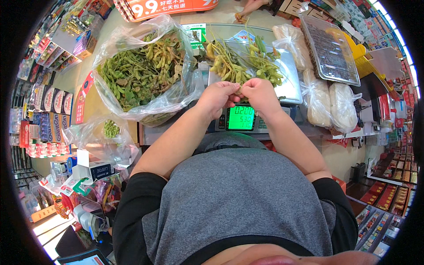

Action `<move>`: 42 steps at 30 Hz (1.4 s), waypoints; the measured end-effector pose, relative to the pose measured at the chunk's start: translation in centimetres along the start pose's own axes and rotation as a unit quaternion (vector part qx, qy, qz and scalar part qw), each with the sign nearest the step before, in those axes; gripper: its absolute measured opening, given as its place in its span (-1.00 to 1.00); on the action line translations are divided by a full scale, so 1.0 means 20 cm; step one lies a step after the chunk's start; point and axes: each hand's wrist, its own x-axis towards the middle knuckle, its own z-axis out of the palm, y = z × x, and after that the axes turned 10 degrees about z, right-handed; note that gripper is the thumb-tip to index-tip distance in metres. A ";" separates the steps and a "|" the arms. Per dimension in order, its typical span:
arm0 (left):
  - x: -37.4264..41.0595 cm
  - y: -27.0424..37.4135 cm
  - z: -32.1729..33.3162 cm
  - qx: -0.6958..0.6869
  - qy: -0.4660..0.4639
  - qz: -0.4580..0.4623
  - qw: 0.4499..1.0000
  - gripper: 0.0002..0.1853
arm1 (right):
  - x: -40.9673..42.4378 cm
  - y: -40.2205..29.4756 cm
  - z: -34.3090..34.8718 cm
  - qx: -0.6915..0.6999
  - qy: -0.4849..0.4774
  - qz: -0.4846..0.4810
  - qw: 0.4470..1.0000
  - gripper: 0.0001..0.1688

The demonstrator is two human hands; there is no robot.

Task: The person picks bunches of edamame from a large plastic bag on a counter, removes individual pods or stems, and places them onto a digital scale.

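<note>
My left hand (219, 96) and my right hand (259, 94) meet over the front edge of a weighing scale's metal pan (287, 79). Fingertips of both pinch a small green piece, apparently an edamame pod, mostly hidden by the fingers. Just beyond them, stalks of edamame pods (228, 61) lie heaped on the pan, with leaves and dry stems among them. Below my hands glows the scale's green display (240, 117). To the left, a big clear plastic bag (132, 114) stands open, full of podded stalks (132, 74).
A smaller clear bag (96, 142) at lower left holds loose picked pods (111, 128). Tied bags (316, 99) of pale contents and a clear lidded plastic tray (331, 49) line the right side. An orange printed sign (169, 8) and another person's foot (239, 16) show beyond the counter.
</note>
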 end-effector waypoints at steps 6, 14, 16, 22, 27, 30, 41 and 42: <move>-0.03 0.06 0.02 0.075 -0.007 0.004 0.997 -0.84 | 0.01 -0.01 -0.01 -0.054 -0.001 -0.023 0.998 -0.80; 0.00 0.04 -0.02 0.049 -0.022 0.001 0.999 -0.82 | 0.00 -0.04 -0.02 -0.045 -0.020 -0.019 0.999 -0.81; 0.01 0.02 -0.03 0.023 -0.020 -0.008 1.000 -0.82 | -0.01 -0.05 -0.03 -0.046 -0.030 -0.027 0.998 -0.81; -0.02 0.05 0.00 0.111 0.017 -0.005 0.994 -0.81 | -0.06 -0.11 0.00 -0.107 -0.010 -0.041 0.993 -0.80; -0.04 0.08 0.05 0.332 0.049 0.043 0.941 -0.80 | -0.06 -0.12 0.01 -0.144 -0.006 -0.030 0.989 -0.78; -0.07 0.11 0.05 0.279 0.062 0.045 0.957 -0.79 | -0.01 -0.06 0.00 -0.109 0.001 -0.047 0.993 -0.80; -0.05 0.02 -0.03 0.262 0.127 0.133 0.947 -0.78 | -0.09 -0.10 -0.04 -0.154 0.113 -0.123 0.974 -0.76; -0.04 0.00 -0.03 0.301 0.129 0.148 0.933 -0.77 | -0.10 -0.12 -0.02 -0.206 0.128 -0.164 0.956 -0.75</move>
